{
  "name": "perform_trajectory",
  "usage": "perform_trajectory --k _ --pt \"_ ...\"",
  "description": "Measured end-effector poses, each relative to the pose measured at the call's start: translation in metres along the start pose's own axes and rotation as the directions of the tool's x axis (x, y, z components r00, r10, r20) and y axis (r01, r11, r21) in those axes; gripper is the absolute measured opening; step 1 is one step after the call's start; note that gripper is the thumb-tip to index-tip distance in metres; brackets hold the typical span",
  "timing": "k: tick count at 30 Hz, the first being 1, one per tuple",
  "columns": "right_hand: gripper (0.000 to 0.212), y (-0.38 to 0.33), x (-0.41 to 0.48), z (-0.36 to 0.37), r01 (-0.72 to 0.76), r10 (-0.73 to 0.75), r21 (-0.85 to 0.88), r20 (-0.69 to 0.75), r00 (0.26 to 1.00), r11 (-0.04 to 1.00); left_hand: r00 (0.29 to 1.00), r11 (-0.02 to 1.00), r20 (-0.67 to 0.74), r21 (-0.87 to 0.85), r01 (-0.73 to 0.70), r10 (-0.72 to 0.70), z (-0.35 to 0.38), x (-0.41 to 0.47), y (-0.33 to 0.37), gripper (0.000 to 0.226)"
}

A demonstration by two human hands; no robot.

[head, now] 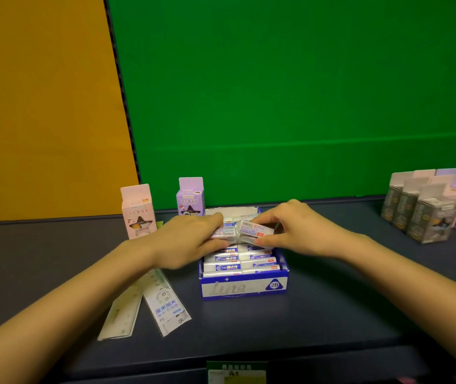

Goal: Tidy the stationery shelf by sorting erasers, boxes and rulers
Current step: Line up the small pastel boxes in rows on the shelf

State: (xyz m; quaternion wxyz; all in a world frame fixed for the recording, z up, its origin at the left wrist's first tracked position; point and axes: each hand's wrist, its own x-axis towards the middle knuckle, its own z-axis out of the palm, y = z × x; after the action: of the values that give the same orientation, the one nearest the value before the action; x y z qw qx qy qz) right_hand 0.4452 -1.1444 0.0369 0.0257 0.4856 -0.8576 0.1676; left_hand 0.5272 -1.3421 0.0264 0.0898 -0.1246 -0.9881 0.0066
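A blue and white eraser tray (243,288) marked 2B stands mid-shelf, filled with several wrapped white erasers. My left hand (185,239) grips one eraser (222,232) over the tray's back half. Beside it, my right hand (293,231) pinches another eraser (254,228) by its ends, slightly tilted. Two rulers (166,303) in clear sleeves lie flat left of the tray, partly under my left forearm. A pink box (138,214) and a purple box (191,200) stand upright behind my left hand.
A group of several upright boxes (429,209), grey and purple, stands at the right end of the dark shelf (332,314). A green wall rises behind the shelf, an orange panel to the left. A price label (236,374) is clipped to the front edge.
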Motion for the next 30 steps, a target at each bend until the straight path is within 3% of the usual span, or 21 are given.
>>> perform_trajectory --k 7,14,20,23,25,30 --pt "0.028 -0.006 -0.001 0.004 -0.027 0.023 -0.102 -0.035 0.999 0.994 0.997 0.997 0.044 -0.05 -0.065 0.067 0.002 -0.004 -0.002 0.033" --pt "0.024 -0.011 -0.002 0.005 -0.038 0.02 -0.209 -0.086 0.996 0.977 0.998 0.994 0.047 -0.107 -0.031 0.036 0.009 -0.004 -0.006 0.029" --pt "0.024 -0.014 -0.003 0.009 -0.038 0.011 -0.323 -0.087 0.996 0.946 0.996 0.954 -0.085 -0.3 0.011 -0.038 0.011 -0.009 -0.008 0.009" --pt "0.033 -0.016 -0.003 0.012 -0.034 -0.001 -0.369 -0.094 0.996 0.929 0.993 0.936 -0.085 -0.35 0.044 -0.079 0.007 -0.015 -0.008 0.019" --pt "0.034 -0.014 -0.003 0.012 -0.037 0.0 -0.346 -0.106 0.994 0.938 0.994 0.919 -0.069 -0.39 0.048 -0.081 0.006 -0.019 -0.008 0.011" --pt "0.024 -0.006 -0.003 0.005 -0.024 0.005 -0.098 -0.184 0.983 0.995 0.993 0.877 -0.067 -0.477 0.049 -0.092 0.005 -0.026 -0.004 0.04"
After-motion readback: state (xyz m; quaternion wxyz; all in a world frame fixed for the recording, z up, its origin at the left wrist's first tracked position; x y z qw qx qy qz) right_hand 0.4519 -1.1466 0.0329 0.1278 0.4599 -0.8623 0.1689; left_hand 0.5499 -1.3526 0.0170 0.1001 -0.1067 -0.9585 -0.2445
